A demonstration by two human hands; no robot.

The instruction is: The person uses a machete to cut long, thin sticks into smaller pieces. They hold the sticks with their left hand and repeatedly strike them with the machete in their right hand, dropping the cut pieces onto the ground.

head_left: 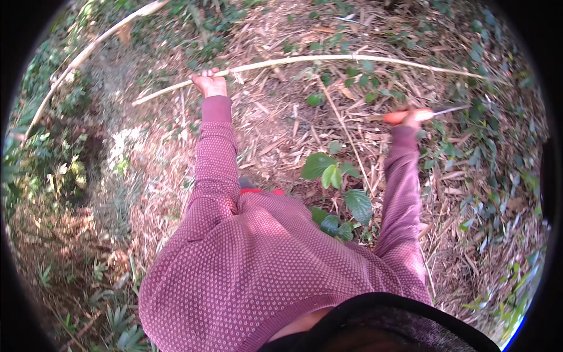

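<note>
Left hand [210, 84], upper left: fingers clamp a long, pale-tan, woody pole [328, 57], which spans the upper frame. Right hand [413, 119], upper right: fingers clamp an orange-handled, metal-bladed tool [427, 114].

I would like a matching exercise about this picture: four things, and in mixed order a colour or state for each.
1. left hand
2. right hand
3. patterned sweater
4. broad-leaved plant

A. grips an orange-handled bladed tool
B. green
C. closed around a long pale stick
D. maroon with small pale marks

Pairs: 1-C, 2-A, 3-D, 4-B
</note>
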